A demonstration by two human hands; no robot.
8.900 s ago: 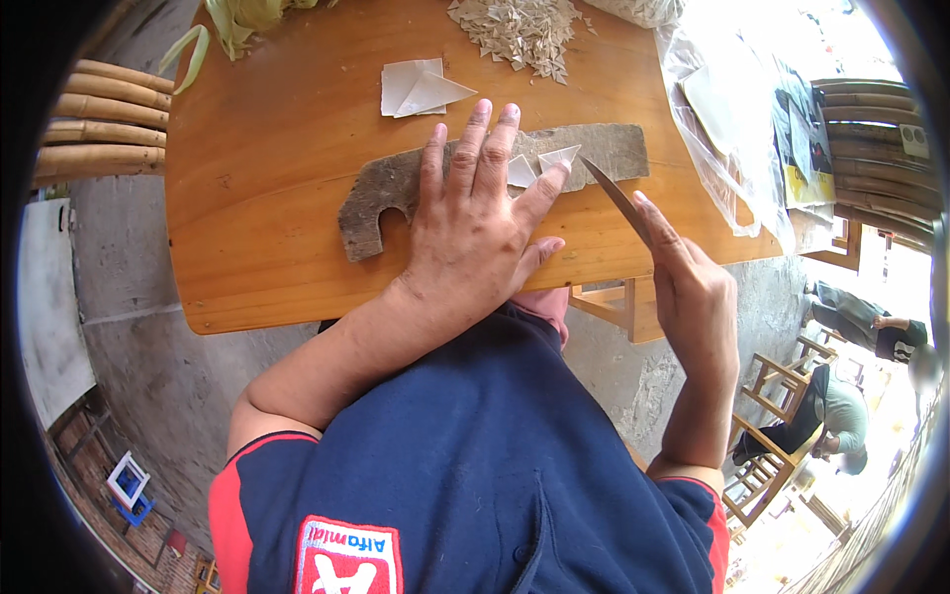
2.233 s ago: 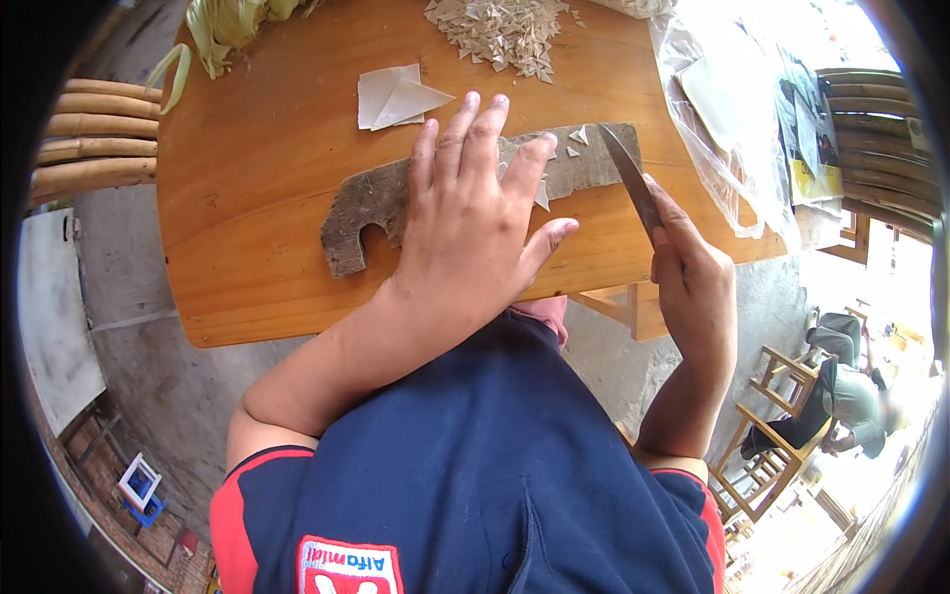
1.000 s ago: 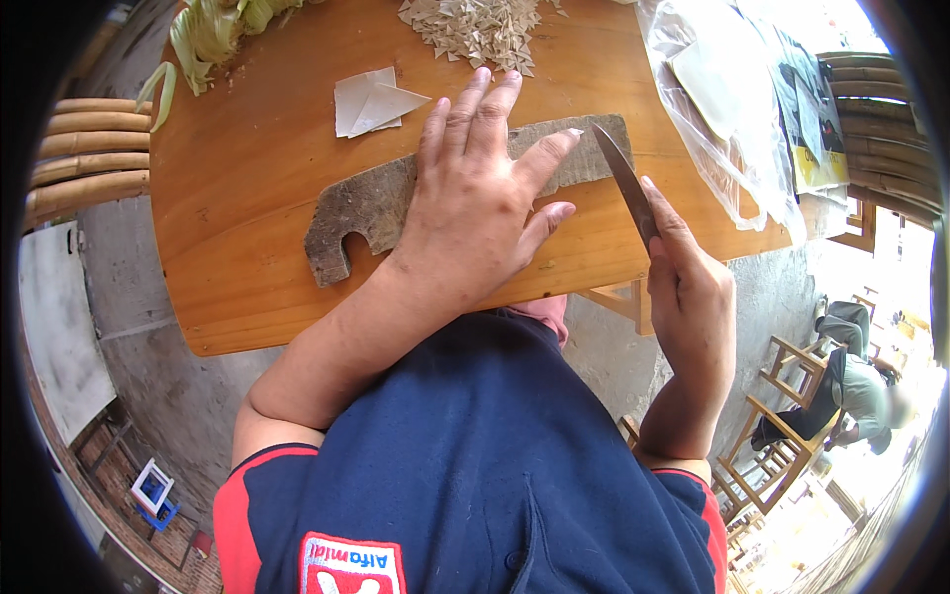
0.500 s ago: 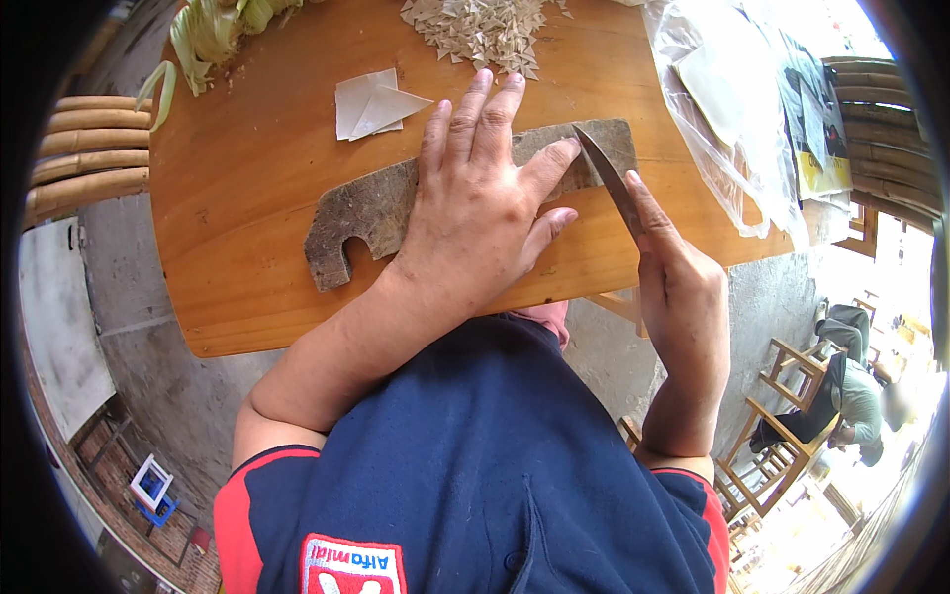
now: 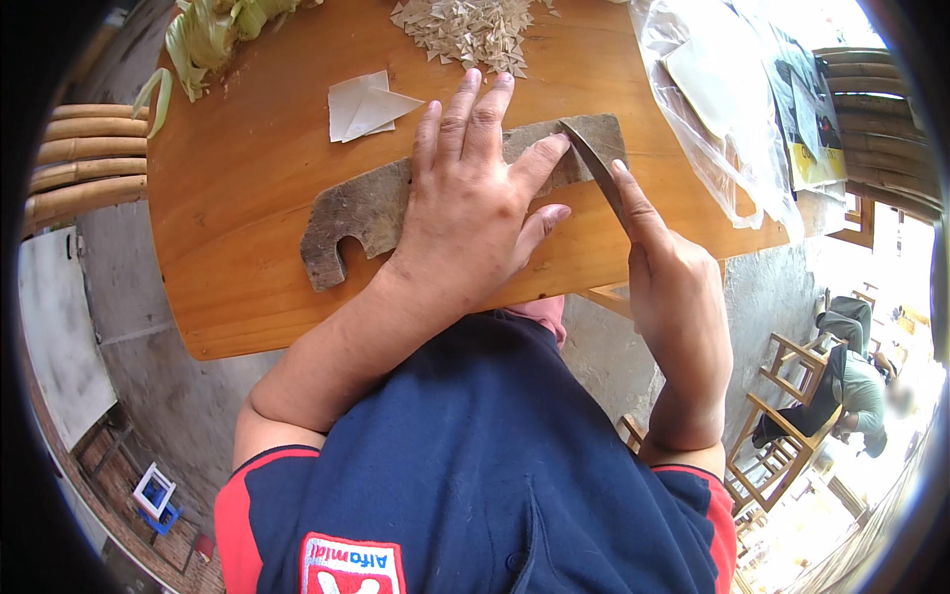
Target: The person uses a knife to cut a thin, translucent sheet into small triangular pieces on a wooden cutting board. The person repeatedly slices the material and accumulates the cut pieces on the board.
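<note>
My left hand (image 5: 465, 203) lies flat, palm down, across a worn wooden cutting board (image 5: 356, 203) with a notch at its left end. Its fingers are spread, and the index fingertip sits right beside the blade. A kitchen knife (image 5: 593, 166) is in my right hand (image 5: 678, 282), with the index finger stretched along its back and the tip on the board. The handle is hidden in the grip. Whatever lies under my left fingers cannot be made out. Beyond the board are a few pale flat sheets (image 5: 358, 109) and a heap of small pale cut pieces (image 5: 475, 38).
Pale green husks or leaves (image 5: 198, 45) lie at the table's far left. A clear plastic bag (image 5: 693, 109) with pale sheets is at the right. Bamboo seats (image 5: 94, 163) flank the wooden table (image 5: 237, 267). A person (image 5: 861, 386) sits on a chair at far right.
The knife and right hand have shifted slightly left and up relative to the table's surroundings, as have the board and left hand. Their arrangement stays nearly the same.
</note>
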